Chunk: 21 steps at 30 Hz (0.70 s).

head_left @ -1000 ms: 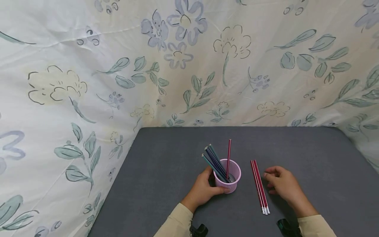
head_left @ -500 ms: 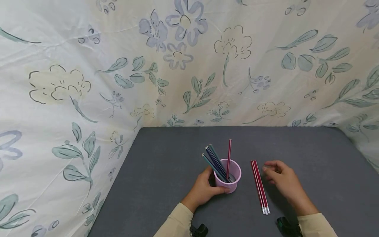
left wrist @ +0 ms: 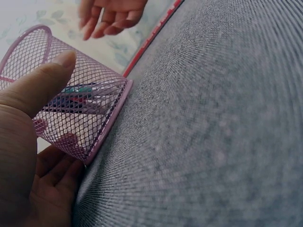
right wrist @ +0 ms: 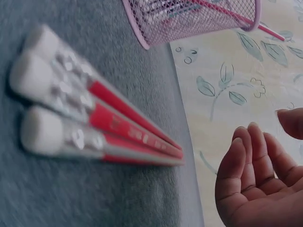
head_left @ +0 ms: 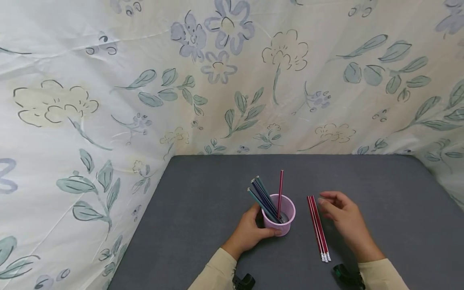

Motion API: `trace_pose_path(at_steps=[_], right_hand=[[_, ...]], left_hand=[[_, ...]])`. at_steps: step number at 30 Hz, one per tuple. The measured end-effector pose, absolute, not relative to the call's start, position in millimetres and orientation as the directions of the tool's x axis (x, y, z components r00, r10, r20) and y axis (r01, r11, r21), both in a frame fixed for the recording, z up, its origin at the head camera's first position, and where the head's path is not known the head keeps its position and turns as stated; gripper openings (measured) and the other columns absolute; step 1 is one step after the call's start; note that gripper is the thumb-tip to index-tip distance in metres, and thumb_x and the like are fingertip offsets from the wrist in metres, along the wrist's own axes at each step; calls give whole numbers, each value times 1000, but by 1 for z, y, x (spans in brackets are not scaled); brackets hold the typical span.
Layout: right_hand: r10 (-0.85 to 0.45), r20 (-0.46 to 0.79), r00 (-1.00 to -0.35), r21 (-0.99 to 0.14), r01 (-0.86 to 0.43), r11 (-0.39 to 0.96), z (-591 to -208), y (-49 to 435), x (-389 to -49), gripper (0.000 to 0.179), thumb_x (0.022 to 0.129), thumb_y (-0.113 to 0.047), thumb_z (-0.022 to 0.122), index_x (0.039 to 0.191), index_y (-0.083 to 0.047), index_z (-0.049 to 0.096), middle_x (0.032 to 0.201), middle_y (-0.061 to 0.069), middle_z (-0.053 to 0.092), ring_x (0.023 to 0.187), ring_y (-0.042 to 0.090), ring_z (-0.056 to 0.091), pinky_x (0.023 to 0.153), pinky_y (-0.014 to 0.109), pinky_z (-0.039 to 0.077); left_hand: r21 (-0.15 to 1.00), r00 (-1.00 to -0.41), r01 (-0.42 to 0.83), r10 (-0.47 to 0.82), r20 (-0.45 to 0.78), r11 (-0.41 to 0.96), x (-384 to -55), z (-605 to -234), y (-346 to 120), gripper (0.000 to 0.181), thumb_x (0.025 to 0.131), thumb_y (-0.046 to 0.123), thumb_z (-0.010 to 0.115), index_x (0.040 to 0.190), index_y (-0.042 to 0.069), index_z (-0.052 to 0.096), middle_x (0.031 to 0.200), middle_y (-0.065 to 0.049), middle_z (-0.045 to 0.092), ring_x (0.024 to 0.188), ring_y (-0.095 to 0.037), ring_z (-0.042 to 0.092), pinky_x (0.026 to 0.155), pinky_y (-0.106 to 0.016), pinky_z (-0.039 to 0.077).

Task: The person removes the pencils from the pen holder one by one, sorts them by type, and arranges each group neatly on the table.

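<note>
My left hand [head_left: 246, 233] grips a pink mesh pencil cup [head_left: 288, 207], with the thumb [left wrist: 42, 85] across its wall. The cup stands upright on the dark table. Several dark blue and teal pencils [head_left: 262, 198] lean to the left in it, and one red pencil [head_left: 280, 185] stands nearly straight. To the right of the cup, red pencils [head_left: 317, 225] lie side by side, their white erasers [right wrist: 42, 130] toward me. My right hand [head_left: 346, 219] hovers just right of their far ends, fingers loosely bent, nothing between thumb and fingers in the right wrist view.
A dark grey cloth-like surface covers the table [head_left: 203, 193]. Behind it and to the left hangs a pale floral cloth [head_left: 232, 96]. Black straps with devices [head_left: 244, 282] sit at both wrists, low over the table.
My right hand has moved a little away from me and left, closer to the far ends of the red pencils. My left hand and the cup have stayed in place.
</note>
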State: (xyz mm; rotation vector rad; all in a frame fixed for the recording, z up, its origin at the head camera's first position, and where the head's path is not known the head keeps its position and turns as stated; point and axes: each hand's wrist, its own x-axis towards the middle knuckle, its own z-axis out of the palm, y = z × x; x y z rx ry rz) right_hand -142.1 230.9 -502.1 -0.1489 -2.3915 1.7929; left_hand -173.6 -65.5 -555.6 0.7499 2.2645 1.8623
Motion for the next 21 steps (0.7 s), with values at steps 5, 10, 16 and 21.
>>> trace_pose_path(at_steps=[5,10,16,21], right_hand=[[165,83,-983,-966,-39,256,-501,222,-142,39,112,-24,67,137,6,62,118,15,71,98,18,72,80,29,59],[143,119,-983,-965,-81,250,-495,213,-141,38,112,-26,67,135,4,64,120,19,71,102,19,72,82,27,59],[119,156,-981,-964,-125,235,-490,203,-142,35,111,-22,68,135,4,64,120,20,69,102,18,72,83,27,59],[97,147,-984,-964,-120,239,-485,197,-145,36,111,-25,68,136,2,64,123,21,68,103,18,70,84,29,59]], left_hand=[[947,-874,295,437,214,127,-174,-557,-67,86,81,20,101,155,22,56,134,8,70,124,-14,66,111,-35,47],[945,-872,299,439,216,130,-174,-558,-67,87,81,20,101,154,24,55,135,8,69,126,-14,65,112,-36,46],[941,-874,306,435,219,142,-173,-558,-67,87,81,23,101,155,19,56,135,8,69,126,-14,64,113,-36,46],[945,-878,294,432,207,144,-173,-556,-66,86,81,23,100,155,21,56,135,8,69,125,-13,64,112,-36,46]])
